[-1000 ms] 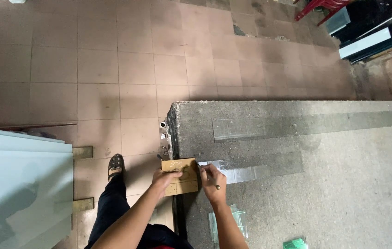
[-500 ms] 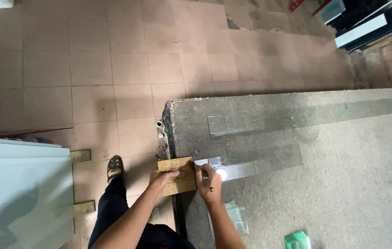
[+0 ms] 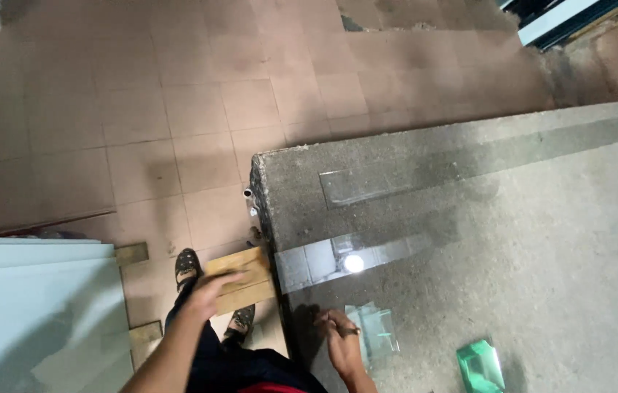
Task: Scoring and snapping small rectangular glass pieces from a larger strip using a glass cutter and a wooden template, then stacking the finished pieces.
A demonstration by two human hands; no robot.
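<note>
Left hand (image 3: pixel 207 295) blurred over wooden block (image 3: pixel 242 278)

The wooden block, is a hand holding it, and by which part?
Yes: the left hand grips the wooden block at its left end, off the table's edge.

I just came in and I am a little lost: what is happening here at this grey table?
A person stands at the corner of the grey table. The left hand holds a wooden block off the table's edge. The right hand rests beside small glass pieces. Two long glass strips lie on the top.
</note>
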